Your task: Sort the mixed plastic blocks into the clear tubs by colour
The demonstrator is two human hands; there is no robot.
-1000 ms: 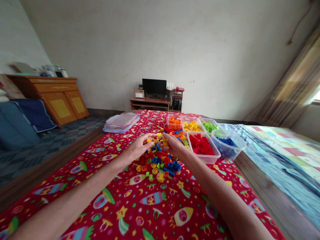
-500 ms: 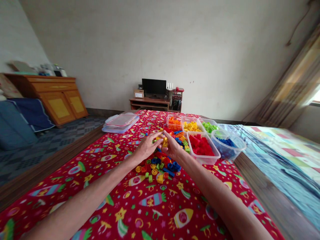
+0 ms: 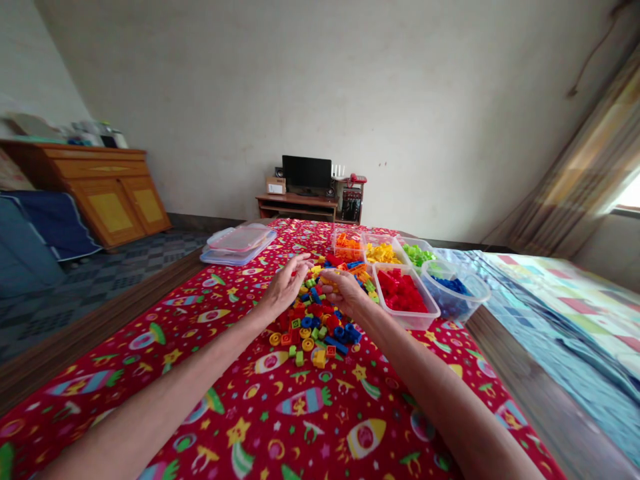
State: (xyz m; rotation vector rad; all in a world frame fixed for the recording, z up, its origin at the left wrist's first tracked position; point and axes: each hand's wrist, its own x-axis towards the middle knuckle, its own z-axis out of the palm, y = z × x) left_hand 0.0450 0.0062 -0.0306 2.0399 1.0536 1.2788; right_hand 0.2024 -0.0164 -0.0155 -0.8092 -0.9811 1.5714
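A heap of small mixed-colour plastic blocks (image 3: 320, 320) lies on the red patterned tablecloth (image 3: 310, 413). My left hand (image 3: 286, 288) hovers at the heap's left side with its fingers spread and nothing in them. My right hand (image 3: 343, 290) is over the heap's far side, palm turned up and fingers curled; a small piece may lie in it but I cannot make it out. To the right stand clear boxes of sorted blocks: red (image 3: 404, 293), orange (image 3: 349, 245), yellow (image 3: 382, 253), green (image 3: 419, 253) and a round tub of blue (image 3: 453, 288).
Stacked clear lids (image 3: 238, 241) rest at the cloth's far left. The table's wooden edge (image 3: 530, 393) runs along the right, beside a patterned bed (image 3: 575, 293). A low desk with a monitor (image 3: 307, 175) stands at the far wall; a wooden cabinet (image 3: 107, 193) is left.
My hands were pinched together over the heap; they have drawn apart. The left hand has opened and lifted, and the right has turned palm up.
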